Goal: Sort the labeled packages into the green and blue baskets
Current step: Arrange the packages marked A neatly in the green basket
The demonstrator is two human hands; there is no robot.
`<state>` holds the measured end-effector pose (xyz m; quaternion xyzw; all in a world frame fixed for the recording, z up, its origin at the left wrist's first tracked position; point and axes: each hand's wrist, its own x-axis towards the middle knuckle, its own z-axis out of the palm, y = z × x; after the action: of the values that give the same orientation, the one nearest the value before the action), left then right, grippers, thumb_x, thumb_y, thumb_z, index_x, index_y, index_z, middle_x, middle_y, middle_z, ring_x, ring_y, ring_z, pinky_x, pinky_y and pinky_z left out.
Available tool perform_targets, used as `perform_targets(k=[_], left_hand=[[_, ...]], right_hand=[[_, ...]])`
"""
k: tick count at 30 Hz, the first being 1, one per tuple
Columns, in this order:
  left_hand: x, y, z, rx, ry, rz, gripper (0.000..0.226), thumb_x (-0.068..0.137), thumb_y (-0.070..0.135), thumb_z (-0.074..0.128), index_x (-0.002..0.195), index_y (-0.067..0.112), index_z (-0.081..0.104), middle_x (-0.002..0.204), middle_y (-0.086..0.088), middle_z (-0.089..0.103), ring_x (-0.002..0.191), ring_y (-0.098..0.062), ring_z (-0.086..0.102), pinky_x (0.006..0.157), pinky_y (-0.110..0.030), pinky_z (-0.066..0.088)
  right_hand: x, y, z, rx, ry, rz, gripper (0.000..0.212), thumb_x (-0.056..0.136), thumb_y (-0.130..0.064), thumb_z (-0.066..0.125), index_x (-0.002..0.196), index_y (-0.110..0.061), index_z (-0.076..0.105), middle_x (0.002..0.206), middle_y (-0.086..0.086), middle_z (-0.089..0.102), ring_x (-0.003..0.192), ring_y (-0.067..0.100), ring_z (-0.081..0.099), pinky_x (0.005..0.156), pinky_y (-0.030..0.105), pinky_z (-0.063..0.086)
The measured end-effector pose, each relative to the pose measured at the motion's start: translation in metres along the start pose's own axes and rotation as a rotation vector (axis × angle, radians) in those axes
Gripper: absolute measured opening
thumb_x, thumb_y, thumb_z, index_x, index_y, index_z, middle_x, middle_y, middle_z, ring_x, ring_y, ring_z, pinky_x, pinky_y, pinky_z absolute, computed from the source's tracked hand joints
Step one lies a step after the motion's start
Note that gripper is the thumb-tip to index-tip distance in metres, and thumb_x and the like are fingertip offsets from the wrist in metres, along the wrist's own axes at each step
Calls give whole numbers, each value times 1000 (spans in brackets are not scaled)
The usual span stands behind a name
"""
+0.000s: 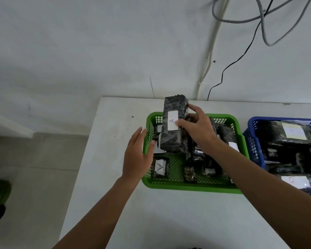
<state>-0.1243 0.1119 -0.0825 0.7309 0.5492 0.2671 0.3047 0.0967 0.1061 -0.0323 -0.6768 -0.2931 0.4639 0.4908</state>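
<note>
head view shows my right hand [196,130] gripping the big black package [174,137] marked "a", thumb across its white label [173,121] and fingers round the far side, holding it on end over the green basket [190,186]. my left hand [138,155] is relaxed and flat-fingered beside the basket's left wall, holding nothing. the wrap looks like glossy crinkled film, so i judge it slippery, and the block under it looks stiff and fairly hefty; gripping across the narrow width as i do seems right, with the left hand ready to steady the lower end. smaller packages [160,168] already lie in the green basket, more in the blue basket [253,141] just beside it. both sit on a white worktop [115,194] against a white wall [97,51] with loose cables [241,56] hanging.
</note>
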Motion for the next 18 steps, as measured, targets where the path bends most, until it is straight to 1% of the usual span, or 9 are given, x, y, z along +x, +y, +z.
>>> perform_targets(k=[2,4,5,6,8,9,12,15,18], left_hand=[[-4,-1,1,-46,-17,-52,52,101,34,52,150,18,43,154,0,44,141,-15,41,113,-42,42],[-8,2,2,-75,-21,-101,51,102,22,53,151,15,41,150,-3,50,136,-20,50,110,-43,46],[-10,4,3,-87,-22,-118,50,102,18,52,150,15,42,146,-3,54,131,-20,55,108,-38,48],[-11,5,3,-101,-20,-131,48,102,15,52,149,15,44,140,-3,60,123,-20,60,104,-27,49],[-12,7,1,-115,-20,-153,45,101,13,52,146,17,50,130,-1,66,110,-16,67,90,-8,47],[-11,7,0,-118,-23,-173,45,101,13,53,145,17,52,130,-1,67,109,-16,67,90,-7,46],[-8,6,-6,-178,-70,-231,46,100,13,56,145,17,52,137,-1,64,116,-17,66,99,-21,47],[-7,3,-11,-227,-107,-223,46,100,15,57,145,20,53,137,3,63,118,-12,65,102,-26,50],[-6,1,-12,-232,-104,-216,47,98,13,58,144,19,53,137,1,63,120,-11,63,106,-31,48]], right_hand=[[-9,2,-13,-2,-95,-46,72,80,-12,82,142,-32,51,112,-4,70,95,13,73,76,36,63],[-17,5,-25,-85,-211,-87,75,81,-8,81,144,-36,50,121,-1,65,99,16,72,76,35,63],[-21,6,-31,-159,-279,-116,77,81,-7,81,144,-39,50,124,0,62,100,18,72,76,35,63],[-24,6,-36,-245,-354,-141,79,81,-6,81,143,-43,50,126,1,60,100,18,71,75,32,62],[-32,7,-42,-421,-505,-149,79,79,-8,81,140,-49,51,122,-4,58,96,11,69,71,24,60],[-36,7,-42,-515,-568,-149,78,79,-10,80,138,-51,51,120,-8,59,93,6,68,68,21,58],[-43,9,-37,-746,-670,-111,73,78,-15,78,136,-52,51,117,-11,58,94,6,62,74,22,54],[-49,12,-29,-818,-736,-29,68,80,-12,76,135,-45,54,112,-17,55,95,7,59,74,23,50],[-52,16,-17,-836,-745,-19,68,81,-10,74,138,-39,52,114,-14,54,94,6,57,73,22,48]])
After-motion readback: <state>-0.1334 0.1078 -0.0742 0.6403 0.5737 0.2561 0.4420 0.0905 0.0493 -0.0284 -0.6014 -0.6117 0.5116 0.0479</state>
